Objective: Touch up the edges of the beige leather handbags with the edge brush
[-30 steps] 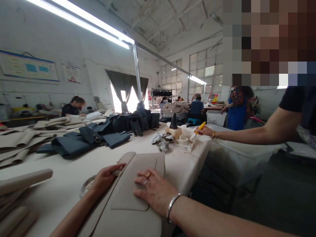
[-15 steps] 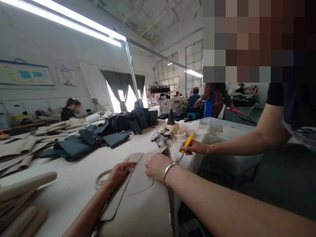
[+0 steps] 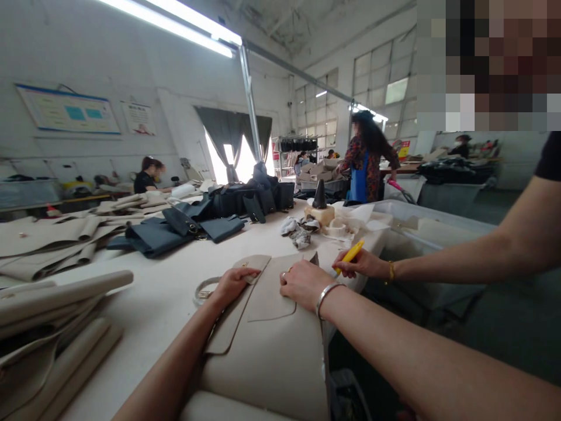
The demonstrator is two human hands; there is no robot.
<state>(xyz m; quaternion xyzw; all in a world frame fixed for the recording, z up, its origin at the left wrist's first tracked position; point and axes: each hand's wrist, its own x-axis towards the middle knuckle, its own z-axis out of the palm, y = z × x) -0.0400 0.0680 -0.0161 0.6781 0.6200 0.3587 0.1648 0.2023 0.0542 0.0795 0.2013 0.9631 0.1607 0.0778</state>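
A beige leather bag (image 3: 272, 351) lies on the pale worktable (image 3: 166, 286) in front of me. My left hand (image 3: 233, 282) rests on the bag's long flap (image 3: 252, 266), fingers curled round its end. My right hand (image 3: 303, 283), with a ring and a silver bangle, presses bent fingers onto the front pocket near the bag's far edge. Just right of it, a co-worker's hand (image 3: 362, 266) holds a yellow-handled tool (image 3: 350, 254) with its tip at the bag's far corner.
Navy bag parts (image 3: 175, 234) and black bags (image 3: 245, 202) lie mid-table. Beige pieces are stacked at left (image 3: 56, 304). Rags (image 3: 300, 229) and a black cone on a block (image 3: 319, 204) sit beyond. A clear bin (image 3: 438, 234) stands right of the table. Other people work behind.
The view has shifted. The co-worker's hand with the yellow tool came from the far table end to the bag's corner. My right hand slid up the bag to its far edge.
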